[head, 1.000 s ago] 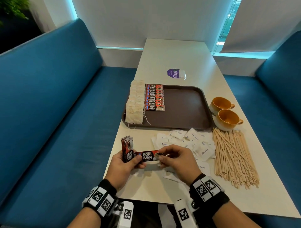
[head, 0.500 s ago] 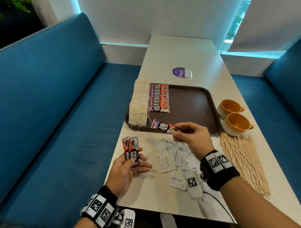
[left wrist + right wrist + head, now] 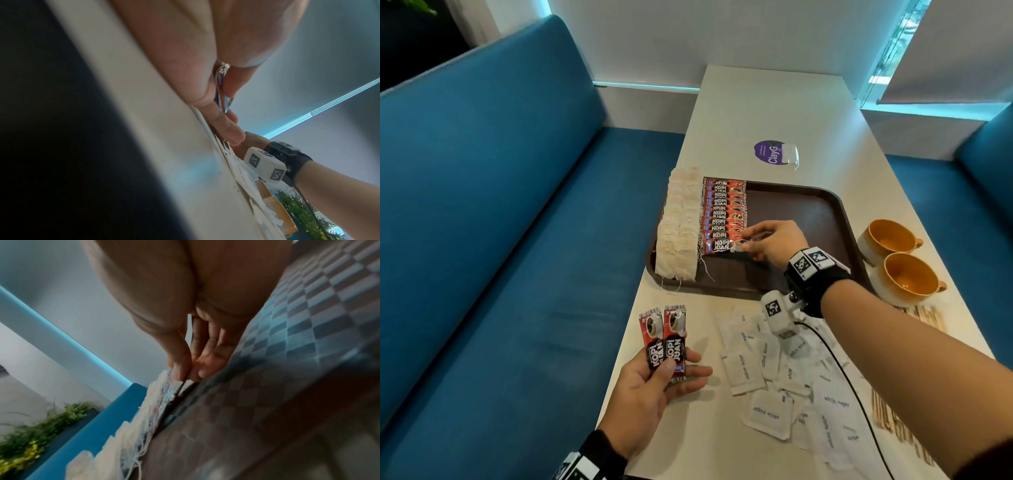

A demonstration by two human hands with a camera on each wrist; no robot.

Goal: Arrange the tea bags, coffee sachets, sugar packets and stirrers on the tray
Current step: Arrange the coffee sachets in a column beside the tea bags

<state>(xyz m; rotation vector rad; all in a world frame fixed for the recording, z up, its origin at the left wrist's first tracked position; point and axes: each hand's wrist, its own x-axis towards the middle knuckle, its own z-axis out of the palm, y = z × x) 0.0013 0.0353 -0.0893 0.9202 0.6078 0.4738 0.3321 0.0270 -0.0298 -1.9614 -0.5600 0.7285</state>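
Laying coffee sachet (image 3: 722, 245) at near end of sachet row (image 3: 724, 209) on tray (image 3: 804, 219), right hand (image 3: 774, 243) pinching its end; left hand (image 3: 654, 387) gripping two spare sachets (image 3: 666, 337) above worktop (image 3: 688, 435). Next, likely: release, fetch another. Sugar packets (image 3: 770, 366), stirrers (image 3: 893, 418) unplaced.

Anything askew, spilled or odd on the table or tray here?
The sugar packets lie in a loose overlapping heap on the table, not on the tray, unlike the neat rows of tea bags and coffee sachets. Nothing looks spilled or damaged.
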